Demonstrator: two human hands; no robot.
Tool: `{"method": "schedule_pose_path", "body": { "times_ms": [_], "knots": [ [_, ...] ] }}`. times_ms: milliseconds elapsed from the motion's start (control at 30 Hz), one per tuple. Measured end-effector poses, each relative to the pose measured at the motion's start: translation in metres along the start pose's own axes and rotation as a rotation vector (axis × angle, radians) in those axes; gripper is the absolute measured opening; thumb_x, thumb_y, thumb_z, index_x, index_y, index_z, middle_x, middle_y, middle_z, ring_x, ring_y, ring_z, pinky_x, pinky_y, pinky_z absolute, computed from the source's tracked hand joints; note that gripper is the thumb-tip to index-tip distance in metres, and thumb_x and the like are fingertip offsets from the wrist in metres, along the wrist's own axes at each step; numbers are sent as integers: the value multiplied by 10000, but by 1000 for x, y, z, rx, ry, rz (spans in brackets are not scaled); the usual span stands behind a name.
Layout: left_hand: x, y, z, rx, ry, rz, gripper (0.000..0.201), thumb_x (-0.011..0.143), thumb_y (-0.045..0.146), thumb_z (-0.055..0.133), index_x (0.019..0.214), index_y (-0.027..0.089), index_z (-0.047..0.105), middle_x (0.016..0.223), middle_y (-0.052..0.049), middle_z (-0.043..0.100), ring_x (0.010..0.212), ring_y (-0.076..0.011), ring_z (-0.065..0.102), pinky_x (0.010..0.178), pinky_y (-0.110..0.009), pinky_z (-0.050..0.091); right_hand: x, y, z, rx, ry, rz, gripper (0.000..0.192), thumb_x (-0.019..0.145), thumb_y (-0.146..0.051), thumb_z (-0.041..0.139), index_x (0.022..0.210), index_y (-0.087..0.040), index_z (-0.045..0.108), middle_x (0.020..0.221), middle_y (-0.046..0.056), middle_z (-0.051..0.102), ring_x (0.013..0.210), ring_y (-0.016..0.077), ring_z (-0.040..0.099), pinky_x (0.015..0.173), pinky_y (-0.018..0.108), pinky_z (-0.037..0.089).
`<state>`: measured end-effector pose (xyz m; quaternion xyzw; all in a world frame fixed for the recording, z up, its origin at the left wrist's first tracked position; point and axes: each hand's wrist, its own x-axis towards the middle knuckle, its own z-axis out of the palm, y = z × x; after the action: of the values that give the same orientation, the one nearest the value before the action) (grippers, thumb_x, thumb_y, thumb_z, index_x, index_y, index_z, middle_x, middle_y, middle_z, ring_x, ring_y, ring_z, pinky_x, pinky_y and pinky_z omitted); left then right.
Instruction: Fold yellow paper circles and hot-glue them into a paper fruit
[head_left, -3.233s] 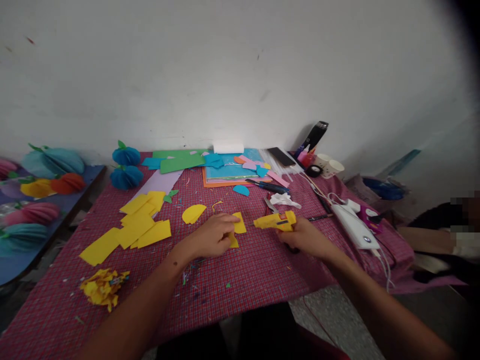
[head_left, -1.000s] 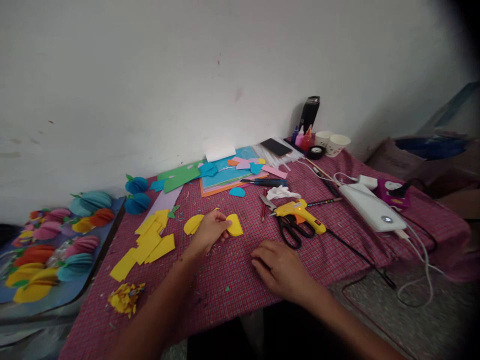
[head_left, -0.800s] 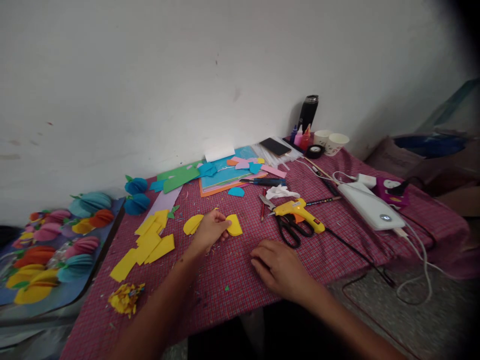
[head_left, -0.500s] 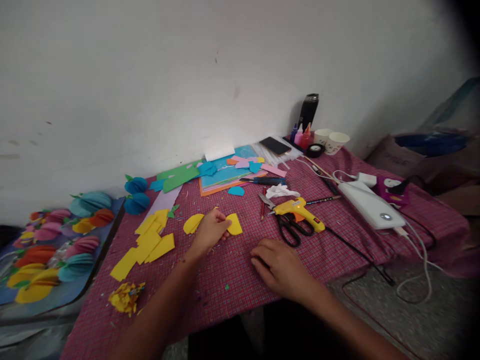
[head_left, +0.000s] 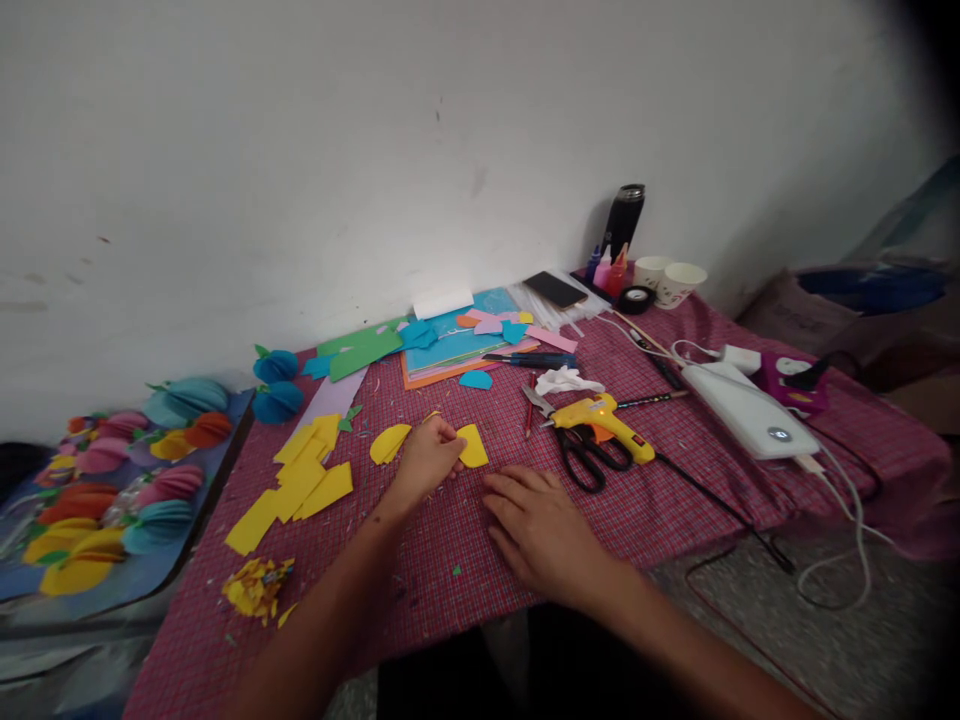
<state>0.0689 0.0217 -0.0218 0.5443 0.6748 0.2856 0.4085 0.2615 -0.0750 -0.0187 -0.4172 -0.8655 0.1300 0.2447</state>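
My left hand [head_left: 429, 460] is closed over the table, its fingertips pinching the edge of a small yellow paper piece [head_left: 473, 447] with a rounded side. Just left of that hand lie yellow half-round paper cutouts [head_left: 388, 443]. My right hand [head_left: 538, 522] rests palm down on the checked cloth, fingers stretched out and holding nothing, a short way below and right of the yellow piece. Beyond it are black-handled scissors [head_left: 589, 462], partly under a yellow glue gun [head_left: 604, 424]. Yellow paper rectangles [head_left: 304, 487] are spread out to the left.
Crumpled yellow scraps [head_left: 257, 588] sit near the left front edge. Coloured paper sheets [head_left: 450, 337] and a utility knife [head_left: 534, 360] lie at the back. A white power bank [head_left: 750, 408] with cables is at right; finished paper pumpkins [head_left: 82, 555] fill the board at left.
My right hand has slid slightly left toward the yellow piece, its fingers now more stretched out. The left hand keeps its pinch. The whole view has shifted slightly.
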Motion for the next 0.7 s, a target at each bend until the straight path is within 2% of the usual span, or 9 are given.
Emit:
{"method": "schedule_pose_path", "body": {
  "times_ms": [300,467,600,700],
  "knots": [
    [-2,4,0,53,-6,-15,90,830,186,600,792,196,519,529,32,619,431,-115,582,442,-194,410,2,-9,7,-46,-61,14,342,946,-316,560,1245,-176,648,1420,119,585,1287,333,487,1041,544,388],
    [-1,3,0,55,-4,8,96,833,177,602,790,194,518,535,40,608,454,-117,602,452,-190,416,10,-13,7,-68,-66,62,431,942,-301,531,1348,-164,583,1495,141,504,1383,354,393,1058,564,372],
    [0,2,-1,101,-4,24,96,825,166,610,784,192,527,560,51,613,477,-104,611,472,-180,425,24,-13,9,-119,-54,86,539,933,-218,473,1464,-129,475,1547,152,438,1470,351,273,1147,585,250],
    [1,2,-1,160,12,30,100,812,164,619,769,190,533,565,50,617,487,-95,608,474,-171,419,33,-11,10,-147,-79,85,618,903,-197,479,1508,-92,406,1560,158,421,1488,349,238,1183,596,160]
  ]
}}
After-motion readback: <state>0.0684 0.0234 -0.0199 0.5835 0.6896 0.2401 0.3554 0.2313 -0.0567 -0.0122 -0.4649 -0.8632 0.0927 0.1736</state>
